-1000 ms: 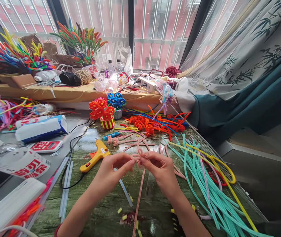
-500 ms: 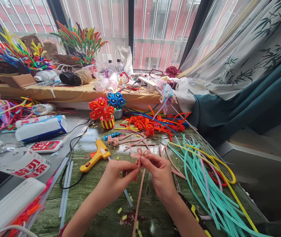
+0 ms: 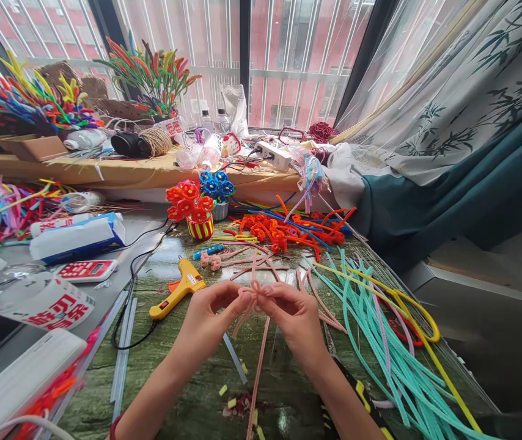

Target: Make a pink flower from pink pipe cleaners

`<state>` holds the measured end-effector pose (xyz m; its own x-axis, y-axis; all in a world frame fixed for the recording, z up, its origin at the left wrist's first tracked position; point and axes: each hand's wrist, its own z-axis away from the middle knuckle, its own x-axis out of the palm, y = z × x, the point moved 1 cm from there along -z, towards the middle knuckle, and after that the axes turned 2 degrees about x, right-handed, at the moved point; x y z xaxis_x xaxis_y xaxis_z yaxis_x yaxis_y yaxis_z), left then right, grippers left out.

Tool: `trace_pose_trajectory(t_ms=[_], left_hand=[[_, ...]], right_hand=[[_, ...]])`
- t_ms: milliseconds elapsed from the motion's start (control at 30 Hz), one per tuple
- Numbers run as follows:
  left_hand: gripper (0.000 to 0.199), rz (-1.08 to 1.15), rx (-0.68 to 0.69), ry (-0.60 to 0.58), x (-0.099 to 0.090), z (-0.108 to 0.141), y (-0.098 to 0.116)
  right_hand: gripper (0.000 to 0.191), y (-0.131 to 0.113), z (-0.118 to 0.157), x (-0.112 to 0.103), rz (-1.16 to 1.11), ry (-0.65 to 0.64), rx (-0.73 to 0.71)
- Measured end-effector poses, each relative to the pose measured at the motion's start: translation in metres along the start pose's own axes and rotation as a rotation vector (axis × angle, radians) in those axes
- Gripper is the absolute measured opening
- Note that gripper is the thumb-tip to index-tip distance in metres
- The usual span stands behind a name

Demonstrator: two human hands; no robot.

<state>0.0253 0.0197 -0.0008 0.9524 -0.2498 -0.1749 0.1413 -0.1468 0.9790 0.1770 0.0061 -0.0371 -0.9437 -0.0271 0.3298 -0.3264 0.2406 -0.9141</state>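
Observation:
Over the middle of the green table, a looped pink pipe cleaner (image 3: 255,286) is held between both hands. My left hand (image 3: 217,308) pinches its left side with thumb and forefinger. On the right side, my right hand (image 3: 292,311) grips it the same way. Small loops stand up between the fingertips, and a loose end hangs below the left fingers. A long pink strip (image 3: 260,366) runs down the table under the hands. More pink strips (image 3: 320,305) lie behind and right of my right hand.
A yellow glue gun (image 3: 178,290) with its cable lies left of my left hand. Turquoise pipe cleaners (image 3: 380,342) spread on the right. Behind are orange pieces (image 3: 283,229) and a striped pot (image 3: 200,228) of red flowers. A white box (image 3: 27,379) sits at front left.
My left hand has moved up slightly and now pinches the left side of the pink loops. The loops have shifted a little left, and a loose end now hangs beneath.

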Motion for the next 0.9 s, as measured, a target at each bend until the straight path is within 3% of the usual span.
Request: trace_pose_trajectory(t_ms=[267,567,900], left_hand=[[0.033,0.082,-0.142,0.017,0.001,0.000,0.002],[0.033,-0.023,-0.109,0.042,-0.001,0.001,-0.001],[0.028,0.017,-0.105,-0.057,-0.009,-0.001,0.005]], right_hand=[[0.012,0.000,0.000,-0.002,0.047,0.003,0.025],[0.007,0.002,0.000,-0.002,0.094,-0.017,0.047],[0.017,-0.009,-0.002,0.002,-0.012,-0.080,0.232]])
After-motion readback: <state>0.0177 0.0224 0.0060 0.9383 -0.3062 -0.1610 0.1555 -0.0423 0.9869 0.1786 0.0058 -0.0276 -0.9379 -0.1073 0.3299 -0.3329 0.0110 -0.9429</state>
